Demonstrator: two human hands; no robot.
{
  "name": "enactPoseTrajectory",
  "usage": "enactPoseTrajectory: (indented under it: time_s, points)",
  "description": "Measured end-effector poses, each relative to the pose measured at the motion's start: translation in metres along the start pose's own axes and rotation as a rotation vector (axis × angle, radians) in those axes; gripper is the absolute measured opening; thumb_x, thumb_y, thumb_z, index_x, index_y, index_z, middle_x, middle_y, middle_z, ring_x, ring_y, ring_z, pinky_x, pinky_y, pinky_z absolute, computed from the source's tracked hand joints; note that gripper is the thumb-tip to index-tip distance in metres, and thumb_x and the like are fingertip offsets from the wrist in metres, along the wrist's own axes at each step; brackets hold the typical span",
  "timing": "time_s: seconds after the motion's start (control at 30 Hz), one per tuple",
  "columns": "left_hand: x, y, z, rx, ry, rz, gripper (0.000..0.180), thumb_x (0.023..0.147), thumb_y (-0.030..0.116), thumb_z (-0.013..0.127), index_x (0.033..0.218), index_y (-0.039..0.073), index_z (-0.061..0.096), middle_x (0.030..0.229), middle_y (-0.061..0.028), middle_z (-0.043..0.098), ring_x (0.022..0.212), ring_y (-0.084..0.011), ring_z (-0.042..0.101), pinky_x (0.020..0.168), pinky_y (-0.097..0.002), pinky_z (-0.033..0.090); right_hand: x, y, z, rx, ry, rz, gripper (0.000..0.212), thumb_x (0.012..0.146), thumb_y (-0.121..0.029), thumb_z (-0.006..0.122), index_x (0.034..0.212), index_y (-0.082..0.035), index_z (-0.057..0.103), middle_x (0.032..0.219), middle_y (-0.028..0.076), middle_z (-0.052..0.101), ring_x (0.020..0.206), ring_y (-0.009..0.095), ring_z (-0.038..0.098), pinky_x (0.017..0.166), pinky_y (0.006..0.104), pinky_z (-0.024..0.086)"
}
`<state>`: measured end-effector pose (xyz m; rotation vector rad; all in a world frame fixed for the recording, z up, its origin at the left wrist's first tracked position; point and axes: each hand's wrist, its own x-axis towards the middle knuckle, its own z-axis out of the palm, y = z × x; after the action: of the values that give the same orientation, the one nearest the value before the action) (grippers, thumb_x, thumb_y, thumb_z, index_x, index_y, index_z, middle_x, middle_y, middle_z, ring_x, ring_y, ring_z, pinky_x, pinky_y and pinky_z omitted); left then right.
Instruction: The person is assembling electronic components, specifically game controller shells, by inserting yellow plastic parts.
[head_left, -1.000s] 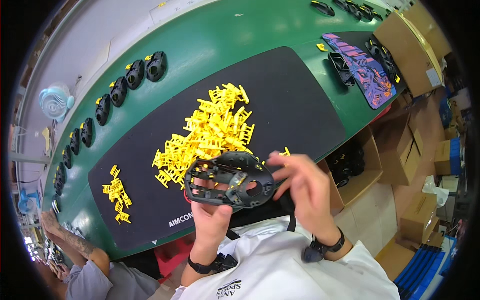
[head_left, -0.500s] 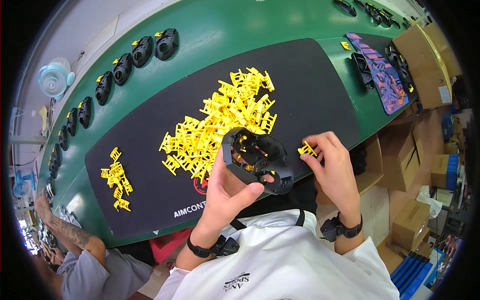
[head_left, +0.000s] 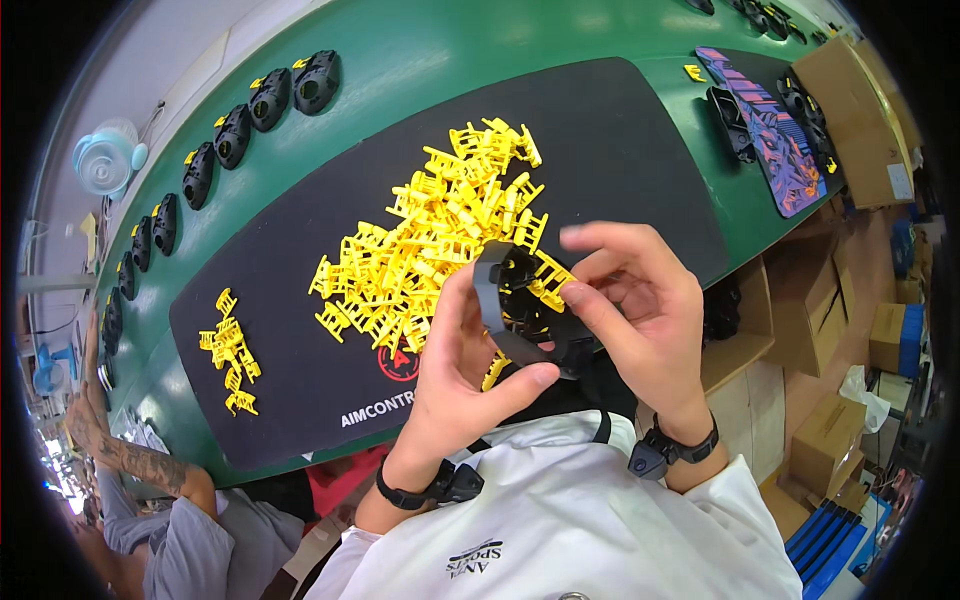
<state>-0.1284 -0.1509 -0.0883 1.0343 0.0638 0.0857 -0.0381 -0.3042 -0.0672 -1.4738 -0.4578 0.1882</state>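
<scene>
My left hand [head_left: 465, 365] is wrapped round a black computer-mouse shell [head_left: 492, 290], tilted so its hollow inside faces right. At the shell's opening sits a small yellow plastic bracket [head_left: 548, 280]. My right hand [head_left: 645, 310] has its thumb tip against this bracket, with a bent finger close behind and the index finger stretched out above. How far the bracket reaches into the shell is hidden. Just left of and beyond the shell, a large heap of yellow brackets [head_left: 430, 240] lies on the black desk mat [head_left: 590, 130].
A smaller group of yellow brackets [head_left: 232, 350] lies at the mat's left. Black shells with yellow pieces [head_left: 268, 98] line the green table's [head_left: 420, 50] far left edge. At right are a patterned mat [head_left: 775, 150], more shells and a cardboard box [head_left: 855, 120]. A person's tattooed arm [head_left: 150, 465] rests at lower left.
My right hand has brought the yellow bracket left to the shell's opening. The shell has turned in my left hand. The other person's arm has shifted slightly.
</scene>
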Motion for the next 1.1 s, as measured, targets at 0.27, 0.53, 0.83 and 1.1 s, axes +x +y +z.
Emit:
enactPoseTrajectory:
  time_s: [0.27, 0.53, 0.83, 1.1]
  points:
    - [0.001, -0.005, 0.003, 0.048, 0.026, 0.030, 0.091, 0.080, -0.004, 0.078, 0.152, 0.003, 0.023, 0.142, -0.0115, 0.043, 0.129, -0.0205, 0.049, 0.099, -0.0370, 0.054, 0.001, -0.004, 0.008, -0.461, 0.100, -0.167, 0.024, 0.077, 0.005, 0.077, 0.098, -0.008, 0.075, 0.084, 0.002, 0.067, 0.051, 0.006, 0.053, 0.044, 0.0232, 0.039]
    - [0.003, -0.009, 0.004, 0.123, -0.004, 0.170, 0.107, 0.078, 0.003, 0.082, 0.159, 0.004, 0.012, 0.145, -0.0129, 0.038, 0.130, -0.0227, 0.049, 0.108, -0.0404, 0.045, -0.004, -0.011, 0.009, -0.592, 0.124, -0.225, 0.023, 0.075, 0.006, 0.078, 0.094, -0.006, 0.075, 0.082, 0.004, 0.066, 0.057, 0.010, 0.058, 0.045, 0.0252, 0.042]
    - [-0.006, -0.010, 0.008, 0.034, 0.054, 0.169, 0.110, 0.079, 0.008, 0.082, 0.159, 0.006, 0.008, 0.146, -0.0141, 0.037, 0.129, -0.0239, 0.049, 0.108, -0.0400, 0.044, -0.004, -0.012, 0.008, -0.588, 0.042, -0.353, 0.028, 0.068, 0.011, 0.078, 0.092, -0.004, 0.075, 0.079, 0.006, 0.064, 0.070, 0.022, 0.062, 0.058, 0.0307, 0.050]
    - [-0.008, 0.003, 0.009, 0.026, 0.093, -0.063, 0.104, 0.085, 0.045, 0.061, 0.161, 0.007, 0.001, 0.135, -0.0124, 0.047, 0.116, -0.0186, 0.056, 0.082, -0.0309, 0.055, -0.001, -0.014, 0.000, -0.255, -0.168, 0.043, 0.020, 0.079, 0.004, 0.075, 0.097, -0.005, 0.070, 0.075, 0.002, 0.051, 0.064, 0.011, 0.051, 0.057, 0.0249, 0.043]
